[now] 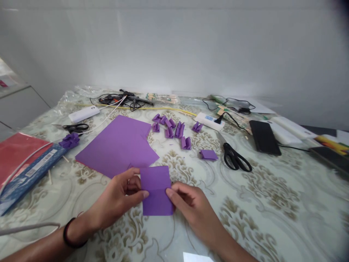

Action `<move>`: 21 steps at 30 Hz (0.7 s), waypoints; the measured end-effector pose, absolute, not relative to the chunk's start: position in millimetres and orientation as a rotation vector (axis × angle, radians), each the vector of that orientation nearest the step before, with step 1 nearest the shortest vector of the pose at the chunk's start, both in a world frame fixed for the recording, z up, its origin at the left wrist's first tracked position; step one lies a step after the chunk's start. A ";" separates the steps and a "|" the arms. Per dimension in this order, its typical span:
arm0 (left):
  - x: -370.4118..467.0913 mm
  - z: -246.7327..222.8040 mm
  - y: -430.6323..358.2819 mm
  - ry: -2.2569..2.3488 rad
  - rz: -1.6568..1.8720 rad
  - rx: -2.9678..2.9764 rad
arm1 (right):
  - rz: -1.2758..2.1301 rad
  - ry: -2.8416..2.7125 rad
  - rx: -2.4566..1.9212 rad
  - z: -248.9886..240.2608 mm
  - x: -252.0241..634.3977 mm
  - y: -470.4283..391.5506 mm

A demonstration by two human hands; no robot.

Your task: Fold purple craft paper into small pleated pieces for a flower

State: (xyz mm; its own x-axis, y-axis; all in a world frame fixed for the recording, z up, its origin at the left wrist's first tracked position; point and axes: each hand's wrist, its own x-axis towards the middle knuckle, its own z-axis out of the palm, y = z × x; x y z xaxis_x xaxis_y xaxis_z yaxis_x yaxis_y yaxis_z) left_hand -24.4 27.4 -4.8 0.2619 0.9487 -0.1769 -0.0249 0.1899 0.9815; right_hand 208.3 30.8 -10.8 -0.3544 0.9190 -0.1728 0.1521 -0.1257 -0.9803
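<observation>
A small piece of purple paper point(156, 182) is held upright between my two hands, a faint crease running across its middle. My left hand point(122, 191) pinches its left edge, thumb in front. On the right edge, my right hand point(189, 200) grips it the same way, with the fingers partly hidden behind. Beyond it lies a large purple sheet point(117, 143) with a piece cut out of its right side. Several folded purple paper pieces point(179, 130) are grouped farther back, and a flat folded purple piece point(208, 155) sits to their right.
Black scissors point(236, 158) lie at the right, near a black phone point(264, 137) and a white power strip point(209, 120). Another pair of scissors point(76, 127), a crumpled purple paper bunch point(69, 140) and a red paper pack point(21, 154) are at the left. Tangled cables point(125, 99) lie at the back.
</observation>
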 end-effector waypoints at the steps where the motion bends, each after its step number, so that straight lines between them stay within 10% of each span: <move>1: -23.3 -3.3 27.5 1.003 0.848 1.104 | 1.523 -1.503 -1.212 -10.3 209.0 32.1; 21: -28.3 1.6 34.8 1.042 0.679 1.308 | 1.537 -1.602 -1.173 -8.9 210.2 31.4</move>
State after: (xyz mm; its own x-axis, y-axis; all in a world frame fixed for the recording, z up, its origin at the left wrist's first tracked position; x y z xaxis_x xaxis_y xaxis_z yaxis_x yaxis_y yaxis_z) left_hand -28.3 34.8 1.6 0.4148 0.8813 -0.2263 0.1498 0.1792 0.9723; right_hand 210.2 31.4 -8.9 -0.4128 0.9000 -0.1402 0.1774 -0.0716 -0.9815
